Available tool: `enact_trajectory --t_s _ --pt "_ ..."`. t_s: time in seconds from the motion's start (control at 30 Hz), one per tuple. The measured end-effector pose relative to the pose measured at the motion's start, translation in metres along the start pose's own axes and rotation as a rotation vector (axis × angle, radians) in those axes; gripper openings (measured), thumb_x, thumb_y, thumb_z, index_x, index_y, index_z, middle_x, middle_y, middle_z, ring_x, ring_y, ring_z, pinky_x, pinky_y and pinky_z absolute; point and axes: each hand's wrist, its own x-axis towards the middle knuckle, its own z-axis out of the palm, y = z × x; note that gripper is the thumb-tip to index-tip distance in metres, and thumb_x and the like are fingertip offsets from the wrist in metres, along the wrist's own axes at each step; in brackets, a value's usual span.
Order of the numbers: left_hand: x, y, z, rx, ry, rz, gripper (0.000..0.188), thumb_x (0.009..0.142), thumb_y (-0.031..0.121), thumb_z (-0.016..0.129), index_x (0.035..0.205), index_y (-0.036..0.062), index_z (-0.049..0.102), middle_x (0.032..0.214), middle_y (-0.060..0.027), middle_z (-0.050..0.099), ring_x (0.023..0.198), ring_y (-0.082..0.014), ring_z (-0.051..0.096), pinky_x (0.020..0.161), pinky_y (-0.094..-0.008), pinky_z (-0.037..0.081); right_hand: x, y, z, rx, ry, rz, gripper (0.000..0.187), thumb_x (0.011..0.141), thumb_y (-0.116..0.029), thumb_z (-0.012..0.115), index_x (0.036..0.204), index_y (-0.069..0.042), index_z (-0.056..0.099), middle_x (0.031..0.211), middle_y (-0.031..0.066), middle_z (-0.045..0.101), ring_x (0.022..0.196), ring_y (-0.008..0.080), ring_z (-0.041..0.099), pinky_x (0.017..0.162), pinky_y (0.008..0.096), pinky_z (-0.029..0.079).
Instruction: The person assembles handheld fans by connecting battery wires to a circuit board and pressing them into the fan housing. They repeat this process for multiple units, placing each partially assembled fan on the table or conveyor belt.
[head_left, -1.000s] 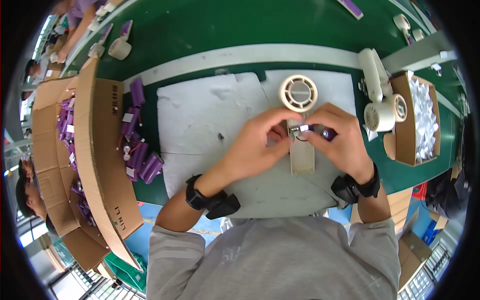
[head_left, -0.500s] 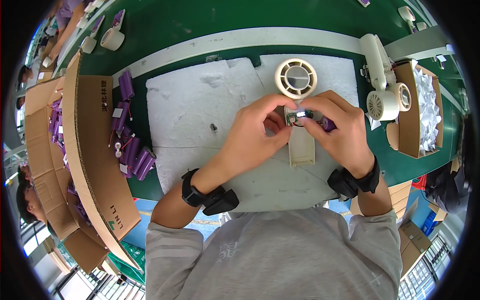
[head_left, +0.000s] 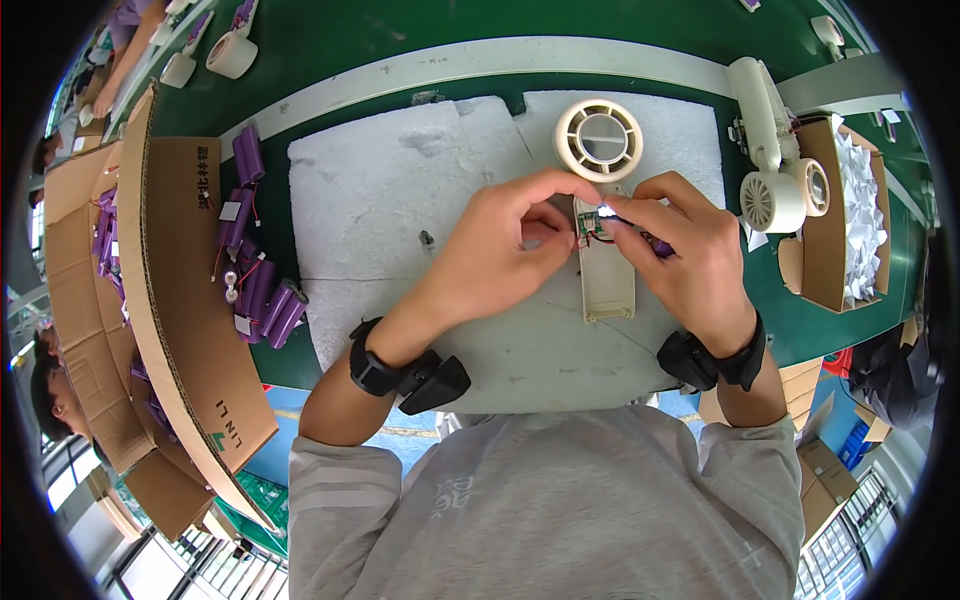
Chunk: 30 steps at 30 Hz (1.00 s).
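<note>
With the middle of the view as the clock's centre, the cream plastic handheld fan body with a round vented head (head_left: 599, 140) lies near 1 o'clock, its open, narrow handle shell (head_left: 608, 285) pointing toward the person. It looks light and stiff, its smooth plastic perhaps a little slippery; the rims of the shell should give the surest hold. The small green circuit board (head_left: 588, 222) and its thin red wires seem fragile, better taken by the board's edges than by the leads. The left hand (head_left: 495, 245) curves in from 9 o'clock of the shell, thumb and forefinger apart at its edge; whether these fingers grip anything I cannot tell. The right hand (head_left: 695, 255) has its fingers closed around a purple cylindrical battery cell (head_left: 661, 247), probably dense for its size. Beneath lies a scuffed white foam mat (head_left: 380, 200) on a green surface (head_left: 790, 325), with a pale straight strip (head_left: 480, 62) across 12 o'clock. Loose purple cells (head_left: 284, 312) lie between 9 and 10, beside a tall brown cardboard box (head_left: 185, 300) at 9. Assembled cream fans (head_left: 772, 200) rest near 2; a co-worker's bare forearm (head_left: 122, 70) reaches in at 10.
</note>
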Motion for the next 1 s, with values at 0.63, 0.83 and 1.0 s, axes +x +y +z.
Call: enact_trajectory --t_s 0.63,0.83,1.0 --pt "0.002 0.004 -0.003 0.178 -0.031 0.005 0.031 0.081 -0.002 0.069 0.111 0.0042 0.060 0.083 -0.0073 0.066 0.074 -0.0117 0.065 0.063 -0.0262 0.051 0.002 0.004 0.002 0.147 0.035 0.060 0.021 0.074 -0.002 0.076 0.095 -0.005 0.073 0.082 0.0074 0.063 0.063 0.0161 0.060 0.054 0.0253 0.046" --pt "0.002 0.000 -0.003 0.232 -0.004 0.078 0.034 0.079 0.001 0.073 0.111 0.0055 0.060 0.086 -0.0047 0.066 0.071 -0.0115 0.064 0.061 -0.0251 0.050 0.003 0.004 0.003 0.164 0.031 0.063 0.022 0.074 -0.003 0.076 0.095 -0.005 0.073 0.082 0.0065 0.063 0.061 0.0134 0.057 0.054 0.0242 0.044" --pt "0.002 -0.002 -0.011 0.152 -0.060 0.002 0.035 0.078 0.000 0.072 0.110 0.0064 0.060 0.089 -0.0046 0.065 0.069 -0.0114 0.063 0.058 -0.0251 0.048 0.003 0.004 0.003 0.172 0.020 0.065 0.022 0.074 -0.003 0.077 0.095 -0.005 0.072 0.082 0.0057 0.063 0.060 0.0115 0.055 0.053 0.0237 0.043"
